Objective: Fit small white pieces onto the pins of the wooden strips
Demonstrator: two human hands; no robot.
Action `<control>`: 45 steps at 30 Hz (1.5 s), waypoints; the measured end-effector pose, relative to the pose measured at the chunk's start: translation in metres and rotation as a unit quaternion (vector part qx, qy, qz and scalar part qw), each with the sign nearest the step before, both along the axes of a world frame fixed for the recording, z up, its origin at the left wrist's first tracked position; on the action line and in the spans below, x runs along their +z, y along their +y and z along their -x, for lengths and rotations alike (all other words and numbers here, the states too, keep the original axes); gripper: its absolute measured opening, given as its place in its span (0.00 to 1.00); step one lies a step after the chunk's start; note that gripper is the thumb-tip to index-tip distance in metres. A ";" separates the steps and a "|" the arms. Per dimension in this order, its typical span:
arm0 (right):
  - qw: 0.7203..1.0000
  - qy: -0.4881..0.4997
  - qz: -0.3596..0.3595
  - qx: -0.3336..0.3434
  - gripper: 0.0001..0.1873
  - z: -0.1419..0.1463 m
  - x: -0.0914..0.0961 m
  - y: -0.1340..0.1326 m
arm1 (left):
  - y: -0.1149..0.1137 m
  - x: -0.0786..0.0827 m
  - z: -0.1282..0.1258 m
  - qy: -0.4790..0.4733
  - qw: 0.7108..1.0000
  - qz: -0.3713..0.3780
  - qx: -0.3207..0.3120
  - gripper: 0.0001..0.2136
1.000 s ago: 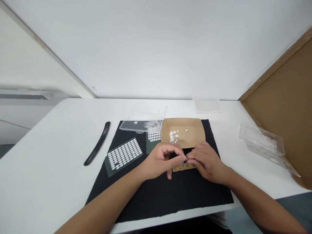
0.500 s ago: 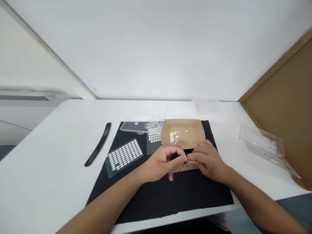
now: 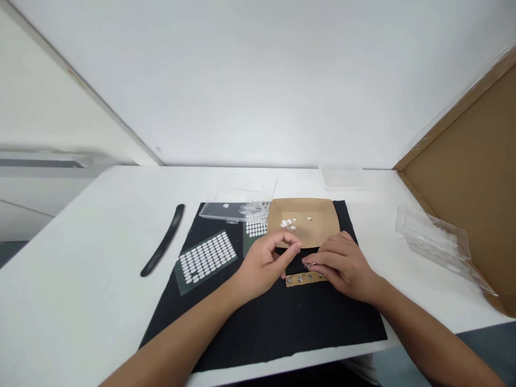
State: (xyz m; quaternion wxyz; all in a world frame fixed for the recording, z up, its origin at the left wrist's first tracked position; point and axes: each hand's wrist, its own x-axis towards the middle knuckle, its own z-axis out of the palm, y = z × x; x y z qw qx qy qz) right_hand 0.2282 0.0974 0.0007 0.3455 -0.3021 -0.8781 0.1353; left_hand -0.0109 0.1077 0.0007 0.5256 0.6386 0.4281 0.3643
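My right hand [image 3: 342,266] pinches a small shiny metal piece [image 3: 308,265] between thumb and index finger; its exact kind is too small to tell. Just below lies a narrow tan strip [image 3: 305,279] bearing several small shiny pieces, its right end partly covered by my right hand. To the left, my left hand [image 3: 268,263] has its thumb and index fingertips brought together in front of the brown paper tray [image 3: 322,234]. Anything between those fingertips is too small to make out. Several white bits [image 3: 288,223] lie in the tray.
A black cloth [image 3: 290,333] covers the middle of the white table [image 3: 80,279]. On it rest a green sheet of white ovals [image 3: 207,258] and a clear case [image 3: 237,209]. A curved black bar [image 3: 163,242] lies left; clear boxes [image 3: 435,236] stand right, beside a cardboard panel [image 3: 471,177].
My left hand has drawn away from the metal piece, up and slightly left toward the tray. My right hand stays in place with the piece, and more of the strip shows.
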 end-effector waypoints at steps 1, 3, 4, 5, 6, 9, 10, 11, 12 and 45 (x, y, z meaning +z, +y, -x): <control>1.000 0.001 -0.001 -0.003 0.07 0.000 0.000 0.000 | 0.001 -0.001 0.000 0.031 0.998 -0.051 0.024 0.12; 1.000 0.004 -0.007 -0.011 0.07 0.000 0.000 0.000 | 0.003 -0.003 0.001 0.097 0.981 -0.155 0.059 0.09; 1.000 0.004 -0.009 -0.014 0.07 0.000 0.000 0.000 | 0.004 -0.004 0.002 0.124 0.970 -0.196 0.072 0.08; 1.000 0.004 -0.011 -0.016 0.07 0.000 0.000 0.000 | 0.006 -0.005 0.003 0.144 0.959 -0.229 0.086 0.07; 1.000 0.004 -0.012 -0.017 0.07 0.000 0.000 -0.001 | 0.008 -0.006 0.004 0.157 0.949 -0.252 0.101 0.07; 1.000 -0.003 -0.010 -0.021 0.07 0.001 0.001 -0.001 | 0.013 -0.010 0.008 0.183 0.922 -0.309 0.143 0.05; 1.000 -0.006 -0.009 -0.023 0.07 0.001 0.001 -0.001 | 0.015 -0.011 0.010 0.189 0.912 -0.330 0.153 0.05; 1.000 -0.009 -0.009 -0.025 0.06 0.001 0.001 -0.001 | 0.017 -0.012 0.012 0.195 0.902 -0.350 0.158 0.05; 0.999 -0.012 -0.009 -0.029 0.06 0.001 0.001 -0.001 | 0.018 -0.012 0.013 0.201 0.893 -0.368 0.162 0.05; 0.999 0.027 -0.023 -0.019 0.04 0.001 -0.005 0.002 | 0.000 -0.001 -0.004 0.078 0.905 -0.418 -0.023 0.05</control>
